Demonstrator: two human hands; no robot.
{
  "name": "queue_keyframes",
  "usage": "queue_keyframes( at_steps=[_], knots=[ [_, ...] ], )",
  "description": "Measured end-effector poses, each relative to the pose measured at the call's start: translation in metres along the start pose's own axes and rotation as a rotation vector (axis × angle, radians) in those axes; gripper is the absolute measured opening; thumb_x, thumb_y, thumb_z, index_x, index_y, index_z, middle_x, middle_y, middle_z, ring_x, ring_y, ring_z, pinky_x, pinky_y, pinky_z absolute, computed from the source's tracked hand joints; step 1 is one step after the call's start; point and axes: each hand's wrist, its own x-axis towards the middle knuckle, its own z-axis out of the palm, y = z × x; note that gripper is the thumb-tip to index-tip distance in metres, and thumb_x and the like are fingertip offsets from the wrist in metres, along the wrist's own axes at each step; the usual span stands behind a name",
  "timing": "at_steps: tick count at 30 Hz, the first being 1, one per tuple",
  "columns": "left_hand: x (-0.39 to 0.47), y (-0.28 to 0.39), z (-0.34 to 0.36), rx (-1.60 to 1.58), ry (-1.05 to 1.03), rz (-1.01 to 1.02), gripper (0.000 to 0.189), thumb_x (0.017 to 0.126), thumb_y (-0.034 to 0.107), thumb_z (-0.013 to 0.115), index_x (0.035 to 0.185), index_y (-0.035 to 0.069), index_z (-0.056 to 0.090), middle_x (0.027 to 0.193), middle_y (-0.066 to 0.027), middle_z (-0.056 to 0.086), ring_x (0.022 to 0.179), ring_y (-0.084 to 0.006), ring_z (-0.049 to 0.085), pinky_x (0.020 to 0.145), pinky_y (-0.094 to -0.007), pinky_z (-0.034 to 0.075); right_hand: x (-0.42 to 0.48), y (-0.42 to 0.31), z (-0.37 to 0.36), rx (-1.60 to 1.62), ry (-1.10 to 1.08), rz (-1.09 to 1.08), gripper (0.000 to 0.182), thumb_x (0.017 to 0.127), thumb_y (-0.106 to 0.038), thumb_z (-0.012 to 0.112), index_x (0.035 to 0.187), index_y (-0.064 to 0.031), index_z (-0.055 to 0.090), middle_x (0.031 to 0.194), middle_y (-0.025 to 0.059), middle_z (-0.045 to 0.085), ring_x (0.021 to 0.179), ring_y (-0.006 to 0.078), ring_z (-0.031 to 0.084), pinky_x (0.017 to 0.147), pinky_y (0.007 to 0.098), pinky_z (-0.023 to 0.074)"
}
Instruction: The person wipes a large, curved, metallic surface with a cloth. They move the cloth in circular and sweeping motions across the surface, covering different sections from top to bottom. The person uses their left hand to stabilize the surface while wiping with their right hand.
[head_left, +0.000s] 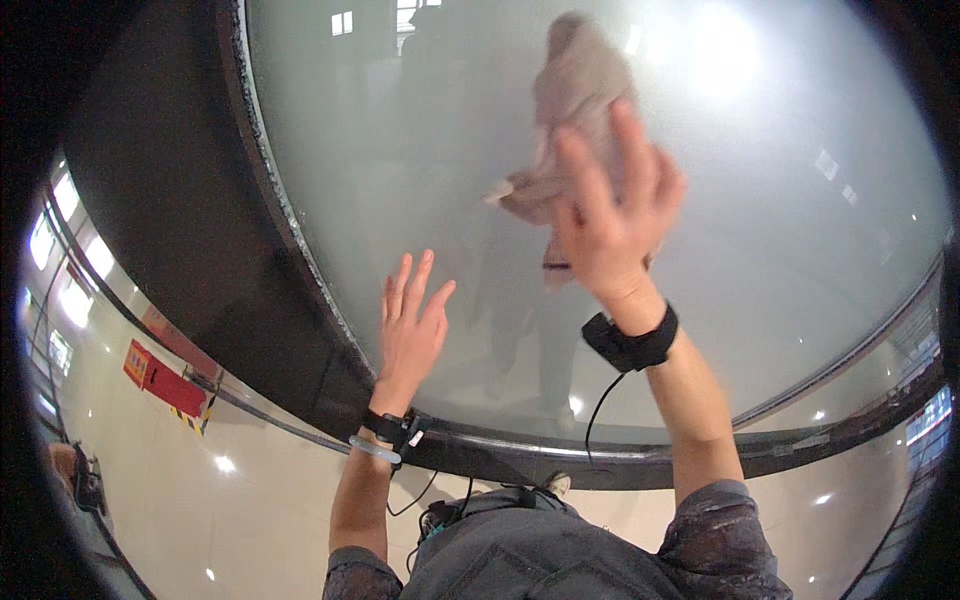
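A large, hazy glass panel (450, 142) fills the space before me and mirrors windows, lamps and a dim figure. Spread over a crumpled greyish-pink cloth (581, 82), my right hand (619, 214) holds it against the pane; both are motion-blurred. Part of the cloth is hidden under the palm. My left hand (412, 330) holds nothing, its fingers apart, near the lower left of the pane. Whether it touches the glass I cannot tell. A black strap with a small device (634, 337) is on my right wrist, and another black band (386, 427) is on my left.
A dark frame (292, 330) borders the glass on the left and along the bottom. Thin black cables (600, 405) hang from the wrist devices. A red box (169, 382) stands on the glossy beige floor (247, 517) at left, beside black-and-yellow striped tape (191, 422).
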Motion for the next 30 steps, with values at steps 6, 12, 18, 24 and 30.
queue_keyframes(
  at_steps=[6,12,18,24,30],
  knots=[
    [-0.023,-0.015,0.013,-0.095,0.017,-0.159,0.033,0.082,0.001,0.064,0.114,0.009,0.066,0.155,-0.0113,0.034,0.142,-0.0350,0.034,0.109,-0.0504,0.039,-0.101,-0.053,0.013,0.165,-0.355,-0.597,0.030,0.083,-0.026,0.065,0.112,-0.0200,0.063,0.143,0.0030,0.051,0.107,0.0234,0.054,0.068,0.0348,0.0380],
    [-0.022,-0.004,0.008,-0.215,0.042,-0.228,0.021,0.085,-0.004,0.058,0.104,0.003,0.066,0.155,-0.0163,0.033,0.141,-0.0367,0.036,0.111,-0.0465,0.038,-0.039,-0.032,0.002,0.243,-0.305,-0.320,0.034,0.076,-0.024,0.065,0.110,-0.0227,0.065,0.140,0.0053,0.053,0.104,0.0229,0.054,0.069,0.0368,0.0356],
    [-0.015,0.007,0.003,-0.331,0.084,-0.307,0.021,0.090,0.000,0.057,0.109,0.005,0.065,0.154,-0.0156,0.035,0.139,-0.0333,0.039,0.109,-0.0429,0.040,-0.013,-0.041,0.037,0.058,0.037,-0.116,0.039,0.076,-0.026,0.066,0.115,-0.0246,0.064,0.140,0.0070,0.054,0.104,0.0246,0.055,0.071,0.0372,0.0356],
    [-0.056,-0.004,0.016,-0.637,0.085,-0.712,0.024,0.097,0.008,0.053,0.119,0.000,0.052,0.134,-0.0168,0.050,0.121,-0.0321,0.053,0.100,-0.0398,0.043,-0.140,-0.102,0.037,0.253,-0.427,-0.502,0.031,0.079,-0.022,0.065,0.110,-0.0237,0.063,0.144,0.0035,0.048,0.110,0.0233,0.051,0.070,0.0359,0.0372],
    [-0.064,0.027,-0.002,-0.931,0.151,-0.653,0.052,0.094,0.006,0.052,0.141,0.005,0.031,0.141,-0.0168,0.040,0.123,-0.0292,0.048,0.103,-0.0434,0.043,-0.121,-0.123,0.005,1.028,-0.530,0.497,0.042,0.081,-0.013,0.064,0.120,-0.0055,0.054,0.139,0.0163,0.046,0.118,0.0339,0.050,0.091,0.0450,0.0452]
  ],
)
